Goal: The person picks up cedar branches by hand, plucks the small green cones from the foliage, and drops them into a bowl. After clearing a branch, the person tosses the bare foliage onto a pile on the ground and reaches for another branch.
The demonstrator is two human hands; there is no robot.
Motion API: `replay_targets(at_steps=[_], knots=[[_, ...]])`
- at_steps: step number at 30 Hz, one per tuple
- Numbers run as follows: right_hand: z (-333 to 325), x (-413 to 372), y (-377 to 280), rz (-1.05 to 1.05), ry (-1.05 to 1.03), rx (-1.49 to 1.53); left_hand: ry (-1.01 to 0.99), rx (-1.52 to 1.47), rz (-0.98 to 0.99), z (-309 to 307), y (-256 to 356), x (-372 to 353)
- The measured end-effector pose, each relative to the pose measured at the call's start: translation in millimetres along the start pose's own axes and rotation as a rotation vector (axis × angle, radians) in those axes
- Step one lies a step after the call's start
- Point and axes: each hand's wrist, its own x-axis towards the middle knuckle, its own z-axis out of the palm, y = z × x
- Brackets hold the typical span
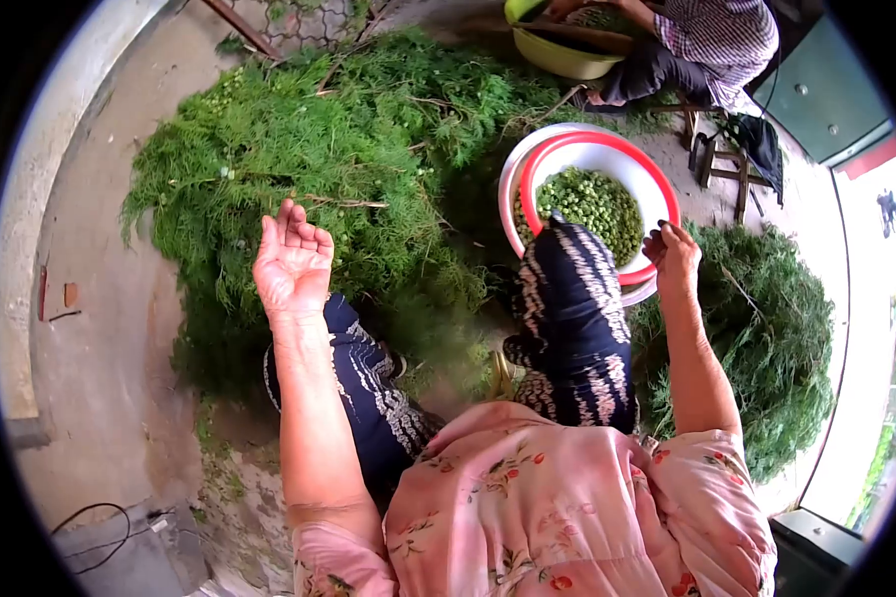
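If my right knee (567, 259) shifts, I could knock the red-rimmed basin (652, 194) and spill the small green cones (592, 199) inside it. Loose bits from the feathery evergreen sprigs (299, 149) heaped ahead could drop in too. My left hand (294, 264) is palm up, fingers loosely curled, empty. My right hand (675, 257) bends inward by the rim, fingertips gathered; I can't tell whether they grip anything.
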Motion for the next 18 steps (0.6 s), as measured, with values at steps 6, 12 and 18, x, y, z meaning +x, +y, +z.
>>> replay_targets(at_steps=[6,12,18], knots=[[133.7,-46.2,-55.5,-0.064,-0.321,-0.051,0.158,-0.049,0.088,-16.2,28.2,7.8],[251.6,-80.3,-21.1,0.102,-0.555,0.038,0.341,-0.137,0.133,-36.3,40.1,37.9],[310.3,-66.5,93.2,0.367,-0.587,-0.233,0.471,-0.156,0.258,-33.5,66.2,55.5]])
